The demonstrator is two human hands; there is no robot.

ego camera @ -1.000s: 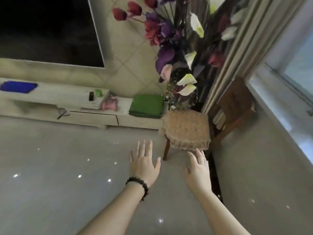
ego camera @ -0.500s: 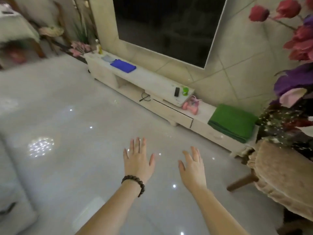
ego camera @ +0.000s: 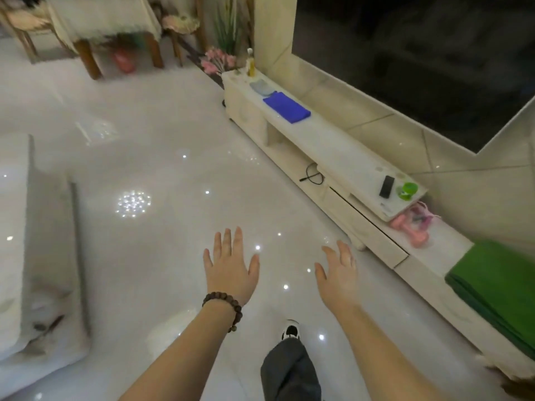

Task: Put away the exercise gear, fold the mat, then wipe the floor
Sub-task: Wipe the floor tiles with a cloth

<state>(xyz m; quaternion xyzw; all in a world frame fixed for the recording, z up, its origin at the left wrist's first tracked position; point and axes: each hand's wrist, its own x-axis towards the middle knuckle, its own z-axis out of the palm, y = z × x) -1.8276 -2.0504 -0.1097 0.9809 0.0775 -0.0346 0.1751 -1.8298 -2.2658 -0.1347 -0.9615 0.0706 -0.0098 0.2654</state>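
Both hands empty, fingers spread: left hand (ego camera: pixel 230 266), right hand (ego camera: pixel 338 273), held over the floor (ego camera: pixel 173 175) mid-frame. Mat (ego camera: pixel 498 287) is folded at right on the TV unit (ego camera: pixel 333 151); pink gear (ego camera: pixel 412 227), probably dumbbells, is tucked beside. Blue cloth (ego camera: pixel 286 107) at upper centre is likely meant for wiping.

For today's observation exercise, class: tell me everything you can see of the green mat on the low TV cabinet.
The green mat is folded into a flat, thick rectangle with layered edges showing along its near side. It looks soft and slightly fuzzy, like foam or fabric. It lies flat on the lower step of the pale cabinet, at the right end, partly cut off by the picture's edge. Pink dumbbells lie just beyond it, apart from it. Neither hand touches it.
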